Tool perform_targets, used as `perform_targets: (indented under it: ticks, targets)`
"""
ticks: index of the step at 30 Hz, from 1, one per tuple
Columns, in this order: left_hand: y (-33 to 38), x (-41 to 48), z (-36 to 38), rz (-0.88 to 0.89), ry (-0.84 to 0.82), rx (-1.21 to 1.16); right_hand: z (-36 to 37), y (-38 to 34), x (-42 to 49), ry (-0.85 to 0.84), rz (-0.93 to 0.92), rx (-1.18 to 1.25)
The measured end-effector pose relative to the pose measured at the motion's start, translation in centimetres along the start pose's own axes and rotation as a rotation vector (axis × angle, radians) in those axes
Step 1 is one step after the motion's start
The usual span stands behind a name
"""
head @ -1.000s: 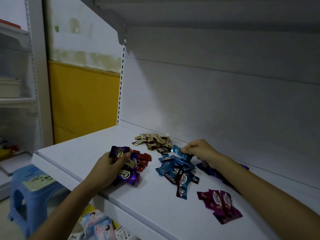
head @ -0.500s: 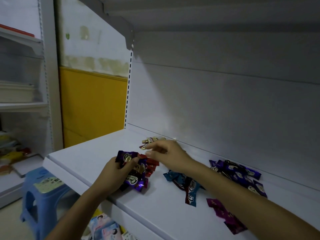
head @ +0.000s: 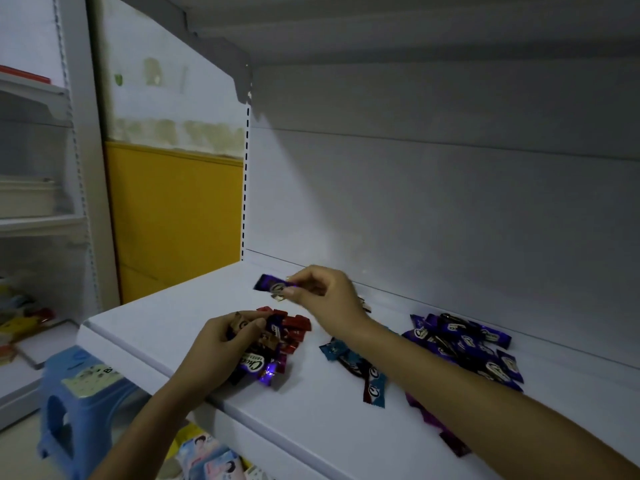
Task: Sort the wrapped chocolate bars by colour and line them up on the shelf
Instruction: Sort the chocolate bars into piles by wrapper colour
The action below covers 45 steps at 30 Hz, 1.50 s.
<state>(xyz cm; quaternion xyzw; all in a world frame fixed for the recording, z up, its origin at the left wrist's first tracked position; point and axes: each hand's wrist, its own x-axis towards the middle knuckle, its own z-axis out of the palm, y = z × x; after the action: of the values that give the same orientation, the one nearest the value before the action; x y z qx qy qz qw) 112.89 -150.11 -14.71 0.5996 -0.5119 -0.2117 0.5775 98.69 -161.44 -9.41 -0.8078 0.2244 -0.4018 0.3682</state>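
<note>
My right hand [head: 323, 297] pinches one purple wrapped bar [head: 270, 284] and holds it in the air above the white shelf [head: 166, 306]. My left hand [head: 221, 344] grips a mixed bunch of bars [head: 263, 358] resting on the shelf, purple and brown ones among them. Red bars [head: 294, 323] lie just beyond that bunch. A blue pile [head: 353, 358] sits under my right forearm. A purple pile [head: 464, 341] lies to the right near the back panel. Magenta bars [head: 450, 441] are mostly hidden beneath my right arm.
A shelf board hangs overhead. Left of the unit are a yellow wall panel [head: 173, 216] and another shelving rack [head: 38, 220]. A blue plastic stool [head: 79, 400] stands on the floor below, beside packets of goods [head: 207, 459].
My right hand left the blue pile, crossed left to the bunch in my left hand and lifted out a purple bar. The camera view shifted left.
</note>
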Motion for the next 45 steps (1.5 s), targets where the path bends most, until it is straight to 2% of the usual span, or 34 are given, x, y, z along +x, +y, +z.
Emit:
perform_targets:
  ticks: [3,8,10,14,18,20,23,27,30,32,36,39,41,45]
  targets:
    - [-0.2,0.1,0.1,-0.01,0.009,0.033,-4.1,2.0,-0.2,0.139,0.016,-0.166]
    - [-0.7,0.4,0.3,-0.005,0.01,0.108,-14.3,6.7,-3.2,0.407,0.03,-0.832]
    - [-0.8,0.5,0.4,-0.01,0.011,0.104,-17.7,8.3,-4.7,0.399,0.116,-0.998]
    - [-0.7,0.6,0.4,-0.009,0.016,0.095,-19.8,10.0,-6.3,0.151,0.328,-1.09]
    - [-0.5,0.4,0.3,-0.012,0.018,0.06,-18.3,8.9,-5.3,0.209,0.283,-1.164]
    - [-0.6,0.4,0.3,-0.01,0.015,0.046,-16.3,7.8,-4.3,0.192,0.241,-1.11]
    - [-0.7,0.4,0.1,-0.012,0.022,0.025,-11.6,5.3,-3.1,0.099,0.154,-0.85]
    - [-0.8,0.5,0.0,-0.008,0.037,-0.012,-4.6,1.4,-1.9,-0.168,0.119,-0.443]
    - [-0.8,0.4,0.0,0.016,0.053,-0.046,-0.4,-0.4,-1.0,-0.328,0.159,-0.337]
    - [-0.8,0.3,0.0,0.02,0.066,-0.064,1.2,-0.8,-0.5,-0.347,0.216,-0.258]
    - [-0.9,0.3,-0.1,0.013,0.06,-0.089,1.6,-0.5,0.2,-0.206,0.324,0.01]
    - [-0.8,0.2,0.0,0.02,0.057,-0.097,0.1,0.3,0.9,-0.045,0.338,0.07]
    - [-0.9,0.3,0.0,0.023,0.061,-0.084,-2.4,1.4,1.6,0.067,0.345,-0.004]
    - [-1.0,0.4,0.2,0.012,0.052,-0.034,-11.0,5.2,2.2,0.231,0.398,-0.444]
